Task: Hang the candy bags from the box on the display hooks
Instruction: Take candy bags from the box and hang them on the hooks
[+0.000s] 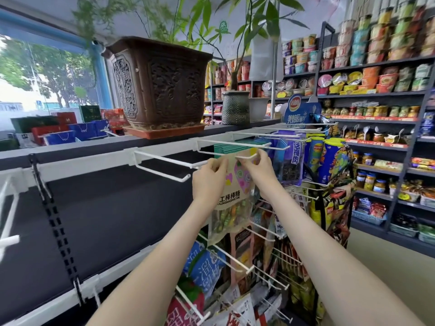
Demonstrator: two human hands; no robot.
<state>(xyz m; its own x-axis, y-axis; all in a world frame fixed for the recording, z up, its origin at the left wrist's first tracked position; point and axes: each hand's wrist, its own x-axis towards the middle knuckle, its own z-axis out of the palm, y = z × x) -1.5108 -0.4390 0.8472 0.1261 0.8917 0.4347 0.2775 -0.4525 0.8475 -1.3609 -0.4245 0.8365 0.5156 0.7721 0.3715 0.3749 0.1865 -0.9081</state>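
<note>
Candy bag (235, 191) hung upright just below the tip of the white display hook (246, 156), its top edge raised to the wire, seemingly so the hanging hole could be lined up with the prong. The left hand (208, 182) pinched the bag's upper left corner and the right hand (257, 175) pinched the upper right. Their fingers curled on the header either side of the hook tip, likely to keep the flimsy top taut and level. Teal packets (233, 147) already sat further back on that hook, so this bag would go in front. Whether the hole had caught the wire could not be told.
</note>
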